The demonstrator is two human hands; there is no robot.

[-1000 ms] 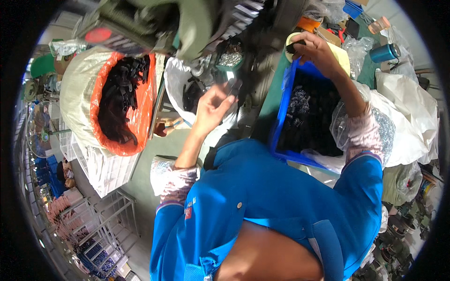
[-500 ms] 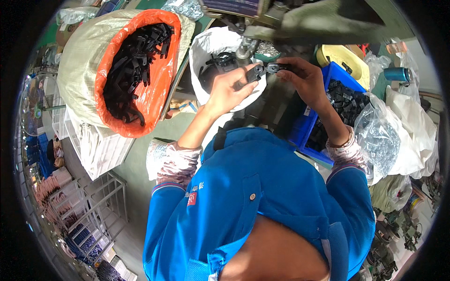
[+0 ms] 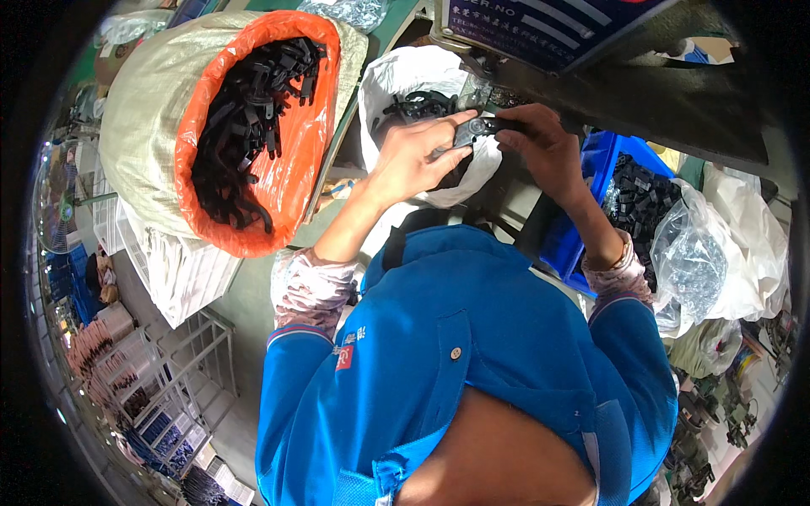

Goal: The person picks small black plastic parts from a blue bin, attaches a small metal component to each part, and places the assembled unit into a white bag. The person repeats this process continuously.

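Note:
Between thumb and fingers my left hand (image 3: pixel 422 156) grips a small black part (image 3: pixel 467 133) with a rounded end. My right hand (image 3: pixel 540 143) pinches a slim dark piece (image 3: pixel 509 125) whose tip meets the black part. The two pieces touch or overlap; I cannot make out how they fit. Both hands are over the right side of a white bag (image 3: pixel 405 76), in which several black parts (image 3: pixel 426 104) lie. Close to my right forearm stands a blue bin (image 3: pixel 597 173) filled with small black pieces (image 3: pixel 637 198).
A large woven sack (image 3: pixel 148 135) with an orange liner (image 3: pixel 291 190) full of black parts stands at the left. Dark machinery with a blue label plate (image 3: pixel 553 34) overhangs the far side. Clear plastic bags (image 3: pixel 696 253) lie at the right, and white crates (image 3: pixel 181 282) at the left.
The two pieces, end to end before, now overlap more as my hands have come closer together. The view has shifted, so the label plate shows more and the yellow container less.

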